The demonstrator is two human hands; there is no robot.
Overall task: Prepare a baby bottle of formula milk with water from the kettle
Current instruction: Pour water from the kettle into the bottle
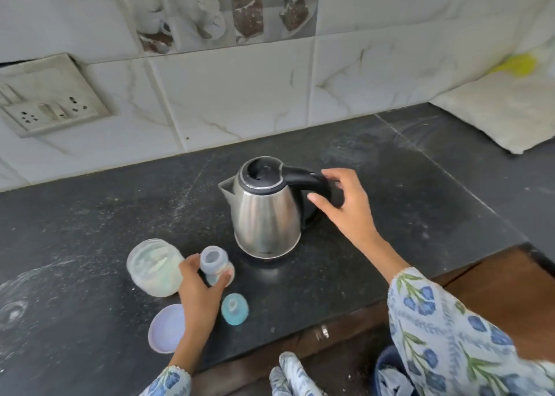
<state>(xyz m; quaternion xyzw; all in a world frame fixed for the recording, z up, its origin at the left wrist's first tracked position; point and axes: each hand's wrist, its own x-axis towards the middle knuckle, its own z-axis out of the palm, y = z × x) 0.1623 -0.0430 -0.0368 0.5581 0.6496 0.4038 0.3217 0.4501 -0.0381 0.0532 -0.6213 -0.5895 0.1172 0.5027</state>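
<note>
Reaching toward the kettle handle point(312, 179) right of frame centre, your right hand point(345, 206) has its fingers spread and curved around the black grip, not yet closed on it. The steel kettle point(264, 212) stands upright mid-counter point(90, 215), lid shut. Your left hand point(199, 290) wraps the open baby bottle point(214, 263) at lower centre. Just left stands the formula jar point(153, 266); below lie its lilac lid point(166, 326) and the teal teat ring point(235, 308).

left hand point(199, 287) grips baby bottle point(215, 265); right hand point(345, 203) at kettle point(264, 212) handle.
</note>
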